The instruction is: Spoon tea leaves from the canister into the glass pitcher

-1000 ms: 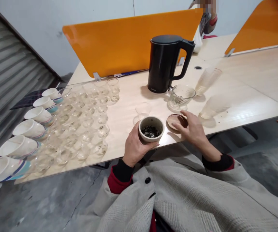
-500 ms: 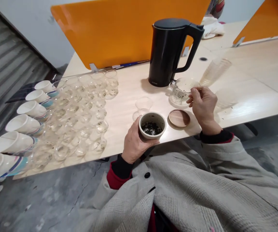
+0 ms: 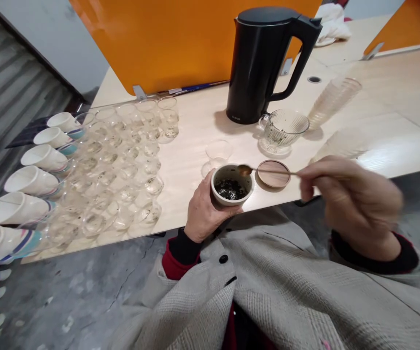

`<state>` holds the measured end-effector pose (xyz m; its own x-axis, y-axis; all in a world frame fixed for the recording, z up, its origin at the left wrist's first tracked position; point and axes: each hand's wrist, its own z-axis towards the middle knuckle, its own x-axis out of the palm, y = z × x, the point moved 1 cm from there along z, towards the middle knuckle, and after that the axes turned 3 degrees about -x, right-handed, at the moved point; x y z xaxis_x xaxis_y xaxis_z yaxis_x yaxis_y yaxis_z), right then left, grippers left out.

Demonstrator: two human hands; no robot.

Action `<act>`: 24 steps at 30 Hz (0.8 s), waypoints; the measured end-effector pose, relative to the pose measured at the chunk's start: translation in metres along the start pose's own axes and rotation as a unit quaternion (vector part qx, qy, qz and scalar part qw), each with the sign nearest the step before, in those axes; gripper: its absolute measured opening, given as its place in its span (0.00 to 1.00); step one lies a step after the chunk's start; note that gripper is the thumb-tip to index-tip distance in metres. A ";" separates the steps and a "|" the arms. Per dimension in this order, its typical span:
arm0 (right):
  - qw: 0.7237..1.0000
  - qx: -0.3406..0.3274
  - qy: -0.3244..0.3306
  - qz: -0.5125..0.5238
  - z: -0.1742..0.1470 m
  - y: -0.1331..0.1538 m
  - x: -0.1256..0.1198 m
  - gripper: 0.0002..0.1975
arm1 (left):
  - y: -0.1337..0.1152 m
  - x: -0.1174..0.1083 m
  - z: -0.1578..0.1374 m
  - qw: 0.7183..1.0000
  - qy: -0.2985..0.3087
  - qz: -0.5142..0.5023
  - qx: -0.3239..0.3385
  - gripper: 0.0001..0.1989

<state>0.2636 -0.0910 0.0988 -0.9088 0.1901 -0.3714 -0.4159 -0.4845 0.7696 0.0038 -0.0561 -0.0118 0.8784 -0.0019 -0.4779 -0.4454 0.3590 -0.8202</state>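
The left hand (image 3: pixel 204 214) wraps around a small pale cup (image 3: pixel 232 184) at the near edge of the table (image 3: pixel 195 121); its grip is closed on the cup's side, thumb toward the person. Dark loose leaves lie in the bottom of the cup. The right hand (image 3: pixel 348 199), blurred and raised off the near edge, pinches the thin handle of a small spoon (image 3: pixel 268 170) between thumb and fingers; the spoon's bowl reaches over the far rim of the cup.

Just right of the cup, under the spoon handle, a round wooden lid (image 3: pixel 273 175) lies flat on the table. Behind the cup stands a small clear glass (image 3: pixel 218 153). Farther back a ribbed glass pitcher (image 3: pixel 283 129) sits on a glass saucer, just beside a black electric kettle (image 3: pixel 264 63). To the right of the pitcher a stack of clear plastic cups (image 3: pixel 334 99) lies tilted, and another clear stack (image 3: pixel 341 143) lies nearer the right hand.

Toward the left edge of the table many small glass cups (image 3: pixel 122 165) stand in rows, touching or nearly so. Along that edge a line of white bowls (image 3: pixel 31 180) with coloured stripes leans on its side. An orange partition (image 3: pixel 166 43) runs along the far edge.
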 end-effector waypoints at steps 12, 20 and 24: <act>0.951 -0.205 0.224 -0.060 0.023 -0.019 0.046 0.08 | -0.001 0.000 0.000 1.000 0.008 -0.002 -0.014 0.54; 0.974 -0.106 0.202 0.003 0.021 -0.014 0.039 0.09 | 0.000 0.001 0.000 1.000 0.004 -0.004 -0.012 0.54; 0.991 0.011 0.065 0.113 0.019 -0.022 0.038 0.10 | -0.001 0.000 0.000 1.000 0.003 -0.006 -0.009 0.53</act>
<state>0.2374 -0.0567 0.0778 -0.9677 -0.0335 -0.2499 -0.2032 -0.4831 0.8516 0.0040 -0.0562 -0.0112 0.8823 -0.0122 -0.4706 -0.4386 0.3420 -0.8311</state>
